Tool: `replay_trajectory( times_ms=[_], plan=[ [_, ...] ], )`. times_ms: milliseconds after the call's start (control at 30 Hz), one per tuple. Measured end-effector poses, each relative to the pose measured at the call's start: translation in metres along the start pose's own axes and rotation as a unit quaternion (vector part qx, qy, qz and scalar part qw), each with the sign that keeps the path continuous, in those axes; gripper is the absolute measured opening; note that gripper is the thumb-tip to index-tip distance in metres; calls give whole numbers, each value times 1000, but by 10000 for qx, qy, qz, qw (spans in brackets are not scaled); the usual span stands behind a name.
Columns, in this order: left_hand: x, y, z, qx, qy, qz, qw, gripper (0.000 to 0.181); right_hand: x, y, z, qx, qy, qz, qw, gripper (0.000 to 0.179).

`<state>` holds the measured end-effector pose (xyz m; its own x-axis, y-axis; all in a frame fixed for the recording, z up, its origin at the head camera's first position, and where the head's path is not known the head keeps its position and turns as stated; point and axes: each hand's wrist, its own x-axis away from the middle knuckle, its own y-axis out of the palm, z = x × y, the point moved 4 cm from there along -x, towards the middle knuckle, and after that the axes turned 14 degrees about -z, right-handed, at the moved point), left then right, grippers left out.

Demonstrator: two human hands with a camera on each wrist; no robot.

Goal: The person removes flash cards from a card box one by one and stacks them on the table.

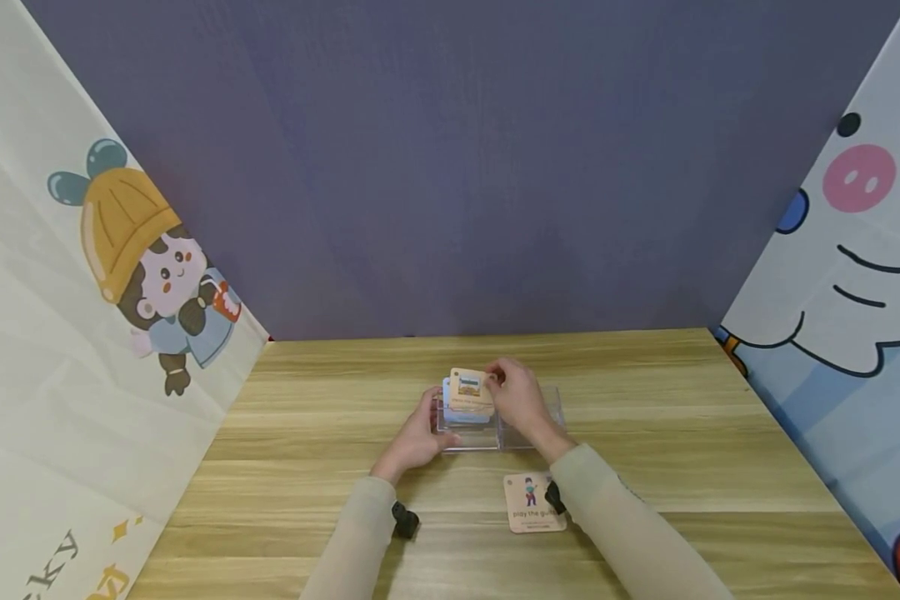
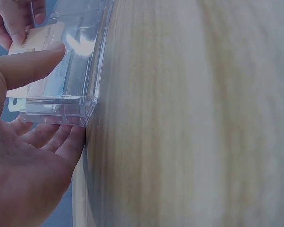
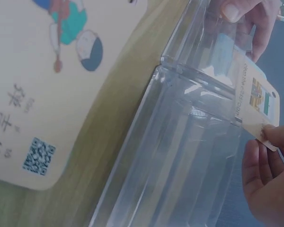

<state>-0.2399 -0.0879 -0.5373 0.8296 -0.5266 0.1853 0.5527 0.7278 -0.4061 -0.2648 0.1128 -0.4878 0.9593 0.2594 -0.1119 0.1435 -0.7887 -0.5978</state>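
Note:
A clear plastic box with two compartments (image 1: 471, 439) stands on the table. My left hand (image 1: 417, 435) grips its left end, thumb over the front and fingers curled along the side, as the left wrist view shows. Between thumb and fingers, my right hand (image 1: 522, 404) pinches the right edge of a cream flashcard (image 3: 255, 101) with a small classroom picture. That card's lower part is inside the left compartment, its top above the rim. Behind it is a blue-edged card (image 1: 447, 412), mostly covered. The right compartment (image 3: 180, 137) holds no card.
A "play the guitar" flashcard (image 1: 528, 521) lies on the wooden table (image 1: 307, 467) in front of the box, partly under the right wrist and its black camera (image 1: 555, 497). A dark grey panel (image 1: 480, 167) rises behind the table, with printed cartoon sheets at both sides.

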Motion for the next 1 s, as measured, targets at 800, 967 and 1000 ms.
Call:
replay_trajectory(
  times_ms=[800, 967, 1000],
  plan=[
    [4, -3, 4, -65, 93, -13, 9999, 93, 5, -15, -18, -114, -560, 390, 9976, 14],
    [4, -3, 4, -9, 99, -39, 9999, 93, 7, -18, -20, -97, -628, 297, 9975, 13],
    [4, -3, 3, -14, 94, -43, 9999, 93, 8, -19, -20, -99, -619, 262, 9977, 13]
  ],
)
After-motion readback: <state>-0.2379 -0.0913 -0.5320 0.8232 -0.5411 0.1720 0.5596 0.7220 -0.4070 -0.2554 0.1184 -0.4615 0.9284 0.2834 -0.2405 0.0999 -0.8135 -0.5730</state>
